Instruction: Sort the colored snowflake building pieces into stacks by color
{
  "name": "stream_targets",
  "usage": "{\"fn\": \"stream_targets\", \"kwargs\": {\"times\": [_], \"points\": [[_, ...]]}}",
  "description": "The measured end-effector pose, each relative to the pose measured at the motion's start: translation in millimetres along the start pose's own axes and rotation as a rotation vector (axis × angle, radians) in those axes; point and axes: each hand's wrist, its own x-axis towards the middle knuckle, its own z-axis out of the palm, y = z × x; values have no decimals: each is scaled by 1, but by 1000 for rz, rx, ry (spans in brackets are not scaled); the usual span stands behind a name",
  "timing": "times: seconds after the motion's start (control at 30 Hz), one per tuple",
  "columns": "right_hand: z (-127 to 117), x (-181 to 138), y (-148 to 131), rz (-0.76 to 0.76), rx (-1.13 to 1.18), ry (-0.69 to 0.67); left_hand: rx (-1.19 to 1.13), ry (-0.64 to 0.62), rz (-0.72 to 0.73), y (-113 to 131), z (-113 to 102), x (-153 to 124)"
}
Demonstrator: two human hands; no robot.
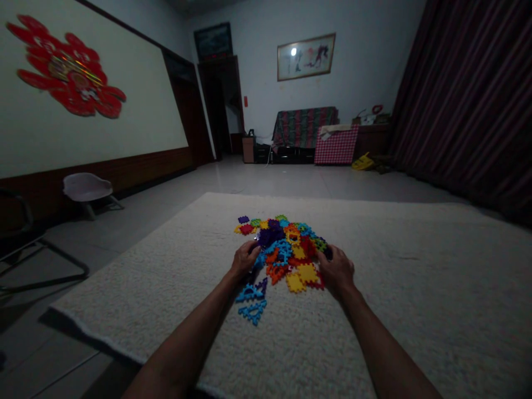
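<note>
A loose heap of colourful plastic interlocking tiles with toothed edges, in purple, blue, orange, red, yellow and green, lies on the pale mat. At its left side my left hand (244,259) rests with curved fingers and thumb apart, touching the edge of the heap near the purple tiles (270,235). Across from it my right hand (338,268) cups the right edge, thumb by the red tiles (306,245) and fingers partly hidden. Neither hand visibly grips a tile. Nearer to me lie blue triangular tiles (252,312) and yellow square tiles (308,272).
The mat (415,299) covers the tiled floor. A small light-coloured chair (87,187) and a metal-framed chair (50,282) stand at left. Cloth-covered furniture (305,126) lines the far wall, with a yellow object (363,162) beside it. Dark curtains (465,105) hang at right.
</note>
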Motion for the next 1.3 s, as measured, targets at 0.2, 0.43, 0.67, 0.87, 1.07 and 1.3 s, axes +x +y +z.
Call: {"fn": "stream_targets", "kwargs": {"times": [0.2, 0.43, 0.67, 0.87, 1.07, 1.3], "points": [[2, -3, -2, -64, -6, -34, 78, -121, 142, -1, -12, -10], [1, 15, -15, 15, -48, -86, 327, -590, 284, -3, -48, -45], [5, 25, -20, 1, -132, -121, 441, -740, 300, 4, -58, -71], [11, 31, -23, 4, -58, -104, 371, -577, 450, -3, -30, -65], [28, 58, -31, 25, 146, -56, 389, -398, 486, 6, 7, -37], [44, 86, -22, 41, 178, -138, 407, -358, 466, 6, 26, -24]]}}
